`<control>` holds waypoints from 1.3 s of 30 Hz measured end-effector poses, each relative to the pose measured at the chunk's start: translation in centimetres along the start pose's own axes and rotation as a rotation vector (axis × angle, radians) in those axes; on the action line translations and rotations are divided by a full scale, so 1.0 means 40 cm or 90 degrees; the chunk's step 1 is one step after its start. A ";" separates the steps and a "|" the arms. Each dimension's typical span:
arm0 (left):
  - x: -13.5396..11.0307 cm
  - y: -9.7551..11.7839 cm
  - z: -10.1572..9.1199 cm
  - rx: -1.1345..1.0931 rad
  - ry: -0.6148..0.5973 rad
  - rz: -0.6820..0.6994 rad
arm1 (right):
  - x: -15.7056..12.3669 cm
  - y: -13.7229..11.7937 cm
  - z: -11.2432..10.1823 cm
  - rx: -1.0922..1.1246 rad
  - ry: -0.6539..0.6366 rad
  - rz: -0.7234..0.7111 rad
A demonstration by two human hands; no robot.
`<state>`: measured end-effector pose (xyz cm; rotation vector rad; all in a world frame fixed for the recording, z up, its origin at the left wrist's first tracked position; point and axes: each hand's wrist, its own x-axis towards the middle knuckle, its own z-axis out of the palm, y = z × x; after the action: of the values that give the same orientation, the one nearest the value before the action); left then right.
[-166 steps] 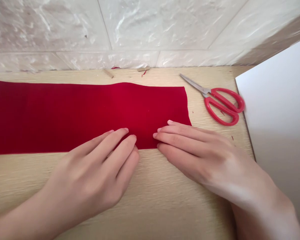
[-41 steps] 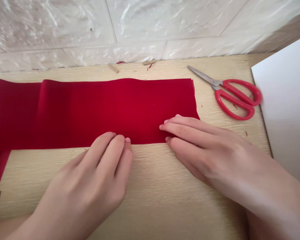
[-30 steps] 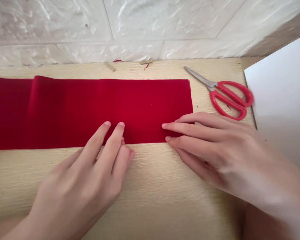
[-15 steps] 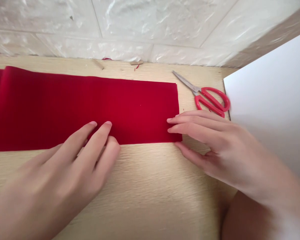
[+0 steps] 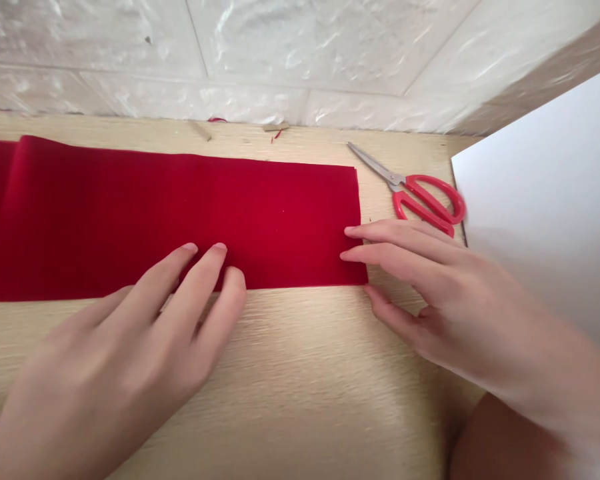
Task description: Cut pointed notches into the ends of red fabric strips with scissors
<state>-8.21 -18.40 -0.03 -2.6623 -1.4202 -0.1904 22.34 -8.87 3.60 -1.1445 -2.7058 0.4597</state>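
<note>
1. Red cloth point(image 5: 190, 207) lies flat on the table point(image 5: 305, 373) as a long band, running out of view at the left and ending in a nearly straight short edge at the right
2. A raised fold or overlap crosses the cloth near its left part, and a second layer peeks out slightly at the far right corner
3. The left hand point(image 5: 125, 347) is palm down with its fingers parted; two fingertips lie on the cloth a little inside its near edge, and another finger bends beside them, across that edge
4. The left thumb is hidden, so whether it touches the cloth cannot be told
5. The right hand point(image 5: 445, 300) is spread over the near right corner, two fingers reaching onto the cloth and the thumb held apart from them, its tip at the corner
6. How firmly either of the hands presses cannot be told
7. Scissors point(image 5: 396, 180) with red handles lie beyond the right hand, just beside the cloth's right end, blades pointing away and to the left; the fingers cover part of the nearer handle
8. A white panel point(image 5: 540, 200) stands or lies along the right side, near the scissors' handles
9. Small tan scraps point(image 5: 276, 127) and red bits point(image 5: 217, 120) lie between the cloth and the white textured wall point(image 5: 260, 47)
</note>
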 end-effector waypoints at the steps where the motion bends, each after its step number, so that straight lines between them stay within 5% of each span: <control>1: 0.000 0.000 0.000 0.000 0.001 -0.004 | 0.001 0.001 0.001 0.000 0.000 -0.001; 15: 0.034 -0.003 -0.002 0.089 0.028 0.032 | 0.010 -0.014 -0.003 -0.011 -0.026 0.015; 23: 0.104 -0.008 -0.032 0.132 -0.074 0.085 | 0.022 -0.023 -0.007 -0.065 -0.004 -0.036; 29: 0.185 0.025 -0.024 0.027 0.073 0.141 | 0.019 -0.024 -0.003 -0.080 0.001 -0.040; 39: 0.266 0.042 -0.009 0.053 0.083 0.204 | 0.015 -0.019 -0.001 -0.058 -0.003 -0.025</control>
<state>-0.94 -10.70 2.00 -2.7049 -0.9273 -0.2609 21.43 -8.93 3.92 -1.1123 -2.7732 0.3369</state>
